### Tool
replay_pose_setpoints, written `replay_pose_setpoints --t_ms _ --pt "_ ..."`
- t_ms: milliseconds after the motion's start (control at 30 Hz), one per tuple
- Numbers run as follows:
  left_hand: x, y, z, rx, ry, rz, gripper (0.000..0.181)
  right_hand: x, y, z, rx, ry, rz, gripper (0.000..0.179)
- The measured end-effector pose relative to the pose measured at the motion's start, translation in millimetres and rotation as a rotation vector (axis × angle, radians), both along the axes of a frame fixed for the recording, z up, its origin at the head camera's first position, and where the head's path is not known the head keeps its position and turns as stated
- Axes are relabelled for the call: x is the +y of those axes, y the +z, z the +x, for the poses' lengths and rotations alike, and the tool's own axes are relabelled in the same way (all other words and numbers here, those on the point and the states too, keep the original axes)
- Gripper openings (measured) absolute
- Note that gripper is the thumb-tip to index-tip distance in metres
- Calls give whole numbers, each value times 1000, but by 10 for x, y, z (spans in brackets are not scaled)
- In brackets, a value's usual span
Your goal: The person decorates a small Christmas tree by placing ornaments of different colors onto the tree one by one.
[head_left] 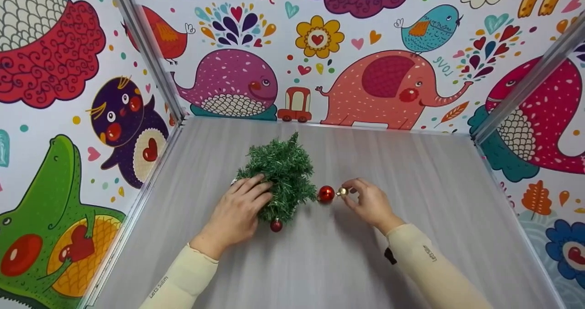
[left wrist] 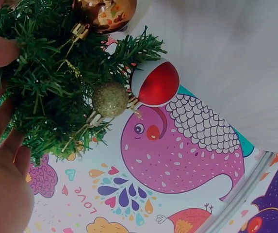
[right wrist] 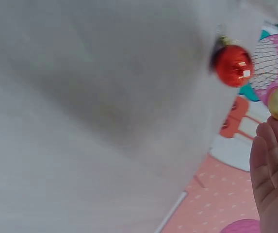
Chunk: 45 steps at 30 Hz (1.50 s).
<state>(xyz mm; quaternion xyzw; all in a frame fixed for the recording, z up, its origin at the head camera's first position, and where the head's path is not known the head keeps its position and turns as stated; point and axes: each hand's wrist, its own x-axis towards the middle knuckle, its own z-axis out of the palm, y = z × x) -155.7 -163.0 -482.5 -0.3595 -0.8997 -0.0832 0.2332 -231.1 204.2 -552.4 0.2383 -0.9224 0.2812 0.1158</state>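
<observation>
A small green artificial Christmas tree (head_left: 290, 174) is in the middle of the table, its tip pointing away. My left hand (head_left: 235, 210) grips it from the left, fingers over the branches; the left wrist view has the thumb on the other side. On the tree hang a glittery gold bauble (left wrist: 110, 99), a red-and-white bauble (left wrist: 158, 83), a shiny bronze bauble (left wrist: 110, 13) and a dark red bauble (head_left: 276, 225). Right of the tree, my right hand (head_left: 374, 204) pinches a small gold bauble (right wrist: 277, 105) by its body, with its cap and thin loop exposed.
A loose shiny red bauble (head_left: 326, 194) lies on the table between the tree and my right hand. The grey wood-grain table (head_left: 411, 162) is enclosed by walls printed with cartoon animals (head_left: 374, 89), with metal strips (head_left: 146, 48) along the corners.
</observation>
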Motion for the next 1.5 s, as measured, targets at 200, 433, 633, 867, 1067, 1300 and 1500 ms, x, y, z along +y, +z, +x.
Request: replay_pose_setpoints --t_ms 200,433,633,867,1067,1300,1500 --pt "-10 -7 5 4 -5 17 50 -108 196 114 39 55 -55 23" --pt "-6 -12 7 14 -6 24 52 -252 371 245 62 151 -146 25" --pt "-5 -1 14 23 1 10 51 -345 465 325 86 223 -177 26" --pt "-13 9 19 37 -1 -8 50 -416 506 378 101 281 -194 26" --pt "-12 -4 14 55 -10 18 49 -458 509 392 114 292 -200 26" --pt "43 41 -1 107 -44 78 49 -488 513 416 97 282 -207 25" --pt "172 133 -40 193 -78 150 33 -507 511 454 80 284 -229 25"
